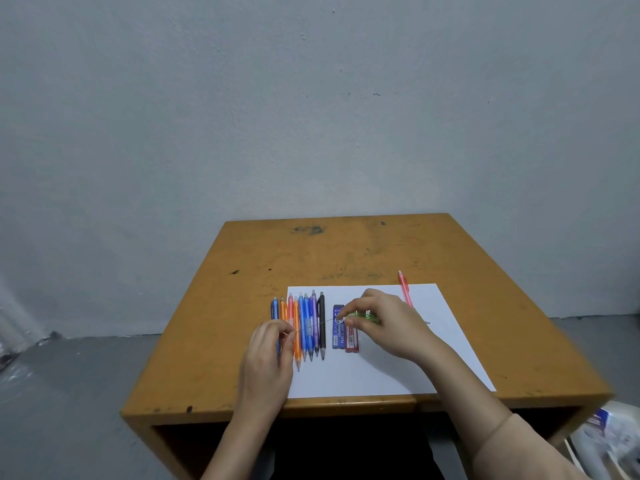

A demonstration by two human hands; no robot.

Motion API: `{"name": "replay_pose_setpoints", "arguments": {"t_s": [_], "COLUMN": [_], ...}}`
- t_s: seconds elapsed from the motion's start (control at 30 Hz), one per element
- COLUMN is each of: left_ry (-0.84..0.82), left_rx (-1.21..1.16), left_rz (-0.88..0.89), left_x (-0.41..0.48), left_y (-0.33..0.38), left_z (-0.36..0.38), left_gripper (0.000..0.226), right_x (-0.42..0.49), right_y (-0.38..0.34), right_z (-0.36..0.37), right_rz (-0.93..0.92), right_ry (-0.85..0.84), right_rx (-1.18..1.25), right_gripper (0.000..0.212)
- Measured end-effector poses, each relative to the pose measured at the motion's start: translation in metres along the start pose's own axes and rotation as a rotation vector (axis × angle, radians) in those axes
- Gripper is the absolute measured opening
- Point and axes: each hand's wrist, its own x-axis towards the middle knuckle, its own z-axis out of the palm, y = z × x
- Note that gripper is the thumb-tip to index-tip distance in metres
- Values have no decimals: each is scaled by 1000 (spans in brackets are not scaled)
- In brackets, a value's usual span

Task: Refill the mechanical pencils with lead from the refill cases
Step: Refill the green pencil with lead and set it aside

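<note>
Scuffed orange-brown wooden desk [346,251] pushed up against a plain grey wall [311,98], so that's the setup. Right at the middle of it, the left hand [268,355] pinches one end of a thin dark stick of lead [313,326] between thumb and fingertips, and the right hand [384,320] has its fingers curled around a translucent green mechanical pencil [363,316], held roughly level above the table. The lead runs across from the left pinch up to the open end of the green pencil; can't tell if it's actually inside or just touching the end. Right under that end lies a blue flat lead refill case [338,329], with a red lead refill case [351,339] touching its right side. Just left of those is a row of coloured mechanical pencils [304,327] lying side by side, tips pointing toward the person: blue, orange, pink, purple and black on the end nearest the cases. Nearly all of this sits on a white sheet of paper [381,372]. A pink mechanical pencil [404,289] lies well apart at the far edge of the sheet, half on the wood. Grey floor [86,375] shows off to the left.
</note>
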Motion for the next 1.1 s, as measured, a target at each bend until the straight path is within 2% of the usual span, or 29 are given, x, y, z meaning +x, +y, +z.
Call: {"name": "replay_pose_setpoints", "arguments": {"t_s": [0.33,0.63,0.9,1.1], "left_ry": [-19,-31,-39,-38], "left_rx": [-12,5,14,13], "left_rz": [43,38,54,45], "left_x": [0,-1,-1,-1], "left_y": [-7,-9,-6,-8], "left_z": [2,3,2,3], "left_gripper": [51,27,39,38], "right_x": [0,0,-1,-2], "right_y": [0,-2,-5,-3], "right_z": [2,4,5,3], "right_rz": [-32,-57,-63,-42], "right_ry": [-13,-29,-42,-41], "right_rx": [39,26,41,70], "right_gripper": [18,16,15,15]}}
